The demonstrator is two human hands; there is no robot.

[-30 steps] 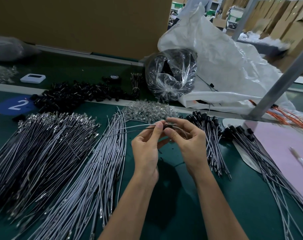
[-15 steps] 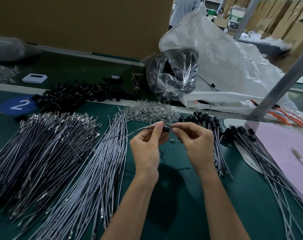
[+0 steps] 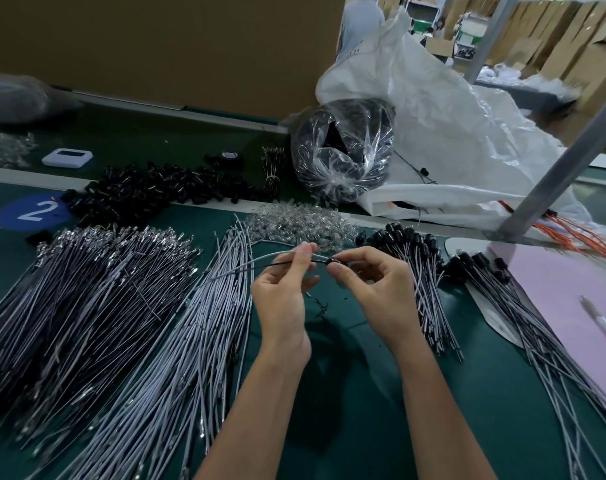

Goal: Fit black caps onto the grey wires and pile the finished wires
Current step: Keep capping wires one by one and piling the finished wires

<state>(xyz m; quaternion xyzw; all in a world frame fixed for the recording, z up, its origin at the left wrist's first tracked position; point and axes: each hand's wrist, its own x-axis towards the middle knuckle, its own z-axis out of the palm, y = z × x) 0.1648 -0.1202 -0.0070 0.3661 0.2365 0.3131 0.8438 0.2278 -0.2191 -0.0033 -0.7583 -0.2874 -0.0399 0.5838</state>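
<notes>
The black cap (image 3: 332,261) sits at the end of one grey wire (image 3: 274,255), held up above the green desk (image 3: 346,393) between both hands. The right hand (image 3: 377,285) pinches the cap between thumb and forefinger, its other fingers curled. The left hand (image 3: 284,296), just left of the cap, pinches the wire between thumb and forefinger. The wire trails away to the left with a thin dark strand running beside it.

Just right of the cap lies the pile of finished wires (image 3: 419,282), their black caps bunched at the far end. A second capped pile (image 3: 502,299) lies further right, partly over a pink sheet (image 3: 571,306). Just behind the cap is a heap of small clear parts (image 3: 301,223).

Left of the cap, a long bundle of bare grey wires (image 3: 197,323) slants across the desk. Beyond that bundle is a wider spread of darker wires with metal ends (image 3: 87,289). Far behind and left of the cap lies a heap of loose black caps (image 3: 149,192), with a blue disc marked 2 (image 3: 31,213) at its left.

Behind the cap and slightly right stands a clear bag of black parts (image 3: 343,154), leaning against a large white sack (image 3: 450,133). Orange wires (image 3: 571,233) show far right of the cap, near a grey metal post (image 3: 554,174).
</notes>
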